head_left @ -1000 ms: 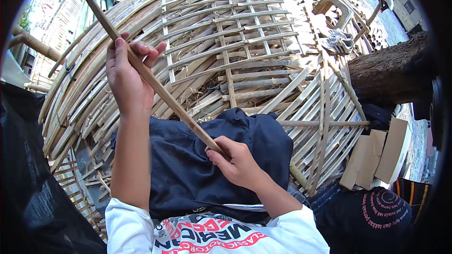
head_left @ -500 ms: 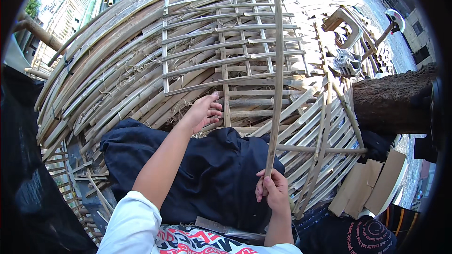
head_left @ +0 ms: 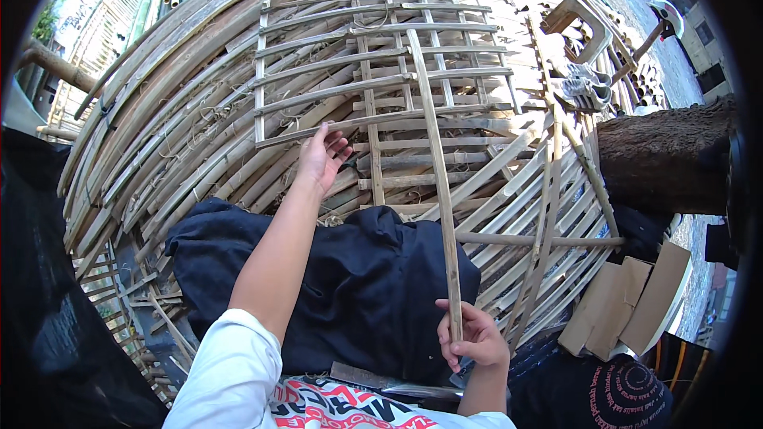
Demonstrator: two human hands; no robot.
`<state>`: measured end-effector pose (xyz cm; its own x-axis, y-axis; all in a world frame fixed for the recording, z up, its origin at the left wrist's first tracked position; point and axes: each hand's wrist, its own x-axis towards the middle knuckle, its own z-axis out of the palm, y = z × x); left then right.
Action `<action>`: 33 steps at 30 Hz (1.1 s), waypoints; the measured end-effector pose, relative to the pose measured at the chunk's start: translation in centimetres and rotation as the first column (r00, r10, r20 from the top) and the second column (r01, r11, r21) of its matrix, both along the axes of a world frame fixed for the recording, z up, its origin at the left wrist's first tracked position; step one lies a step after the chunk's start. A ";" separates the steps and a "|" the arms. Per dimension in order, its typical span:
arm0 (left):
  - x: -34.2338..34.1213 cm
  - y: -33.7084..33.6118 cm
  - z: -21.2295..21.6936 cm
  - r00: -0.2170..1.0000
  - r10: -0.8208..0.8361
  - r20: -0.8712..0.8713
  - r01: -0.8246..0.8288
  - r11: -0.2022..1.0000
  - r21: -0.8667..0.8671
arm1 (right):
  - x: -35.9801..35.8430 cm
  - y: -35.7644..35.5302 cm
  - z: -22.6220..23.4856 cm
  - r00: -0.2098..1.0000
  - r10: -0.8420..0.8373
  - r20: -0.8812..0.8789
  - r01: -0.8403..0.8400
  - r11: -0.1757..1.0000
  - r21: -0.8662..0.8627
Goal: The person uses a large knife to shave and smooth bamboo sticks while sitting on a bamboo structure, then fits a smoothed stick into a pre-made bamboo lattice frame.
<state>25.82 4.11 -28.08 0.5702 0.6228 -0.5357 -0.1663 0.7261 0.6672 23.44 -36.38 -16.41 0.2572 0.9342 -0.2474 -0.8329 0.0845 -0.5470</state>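
Observation:
A long, flat bamboo slat (head_left: 433, 143) slants away from me, its near end in my right hand (head_left: 474, 339). The fingers of that hand are closed round the slat, with the thumb along its side. Its far end overlaps a bamboo lattice (head_left: 338, 122), though I cannot tell whether the two touch. The lattice is made of crossed thin strips and lies over the pile of bamboo. My left hand (head_left: 322, 160) is just below the lattice's near edge strip, fingers apart and lightly bent, fingertips at or touching that strip. Nothing shows in its palm.
Long curved bamboo strips (head_left: 171, 99) are piled at the left. Dark cloth (head_left: 358, 286) covers my lap. More pale slats (head_left: 556, 270) fan out at the right, near a tree trunk (head_left: 664, 155), shoes (head_left: 584, 89) and cardboard (head_left: 624, 302). Black sheeting (head_left: 56, 286) hangs at the far left.
The slat's far end has come down and leftward, from beyond the lattice to over its middle. My left hand has moved up and left to the lattice's near edge. My right hand has dropped slightly.

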 end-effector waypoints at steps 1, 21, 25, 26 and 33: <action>0.0 0.1 0.4 1.000 -0.011 0.017 0.011 1.000 0.019 | -0.1 0.0 0.1 1.000 0.020 -0.015 -0.019 1.000 0.016; -0.4 -0.2 5.8 0.994 0.034 0.106 -0.061 0.963 0.264 | -2.9 -10.8 1.5 0.900 0.402 -0.167 -0.406 0.914 0.013; -0.1 0.3 6.6 0.992 0.042 0.122 -0.078 0.948 0.309 | -1.7 -12.4 2.5 0.873 0.467 -0.143 -0.481 0.871 -0.096; 0.0 0.4 7.0 0.991 0.046 0.123 -0.083 0.945 0.315 | -1.9 -13.2 2.8 0.872 0.462 -0.160 -0.482 0.868 -0.118; -0.7 0.7 7.6 0.988 0.066 0.142 -0.110 0.937 0.331 | -0.6 -9.4 1.3 0.874 0.468 -0.132 -0.479 0.876 -0.062</action>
<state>25.08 4.79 -20.48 0.5539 0.8051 -0.2122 -0.3187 0.4405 0.8392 22.88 -45.77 -15.14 -0.2438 0.9095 -0.3368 -0.8156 -0.3801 -0.4362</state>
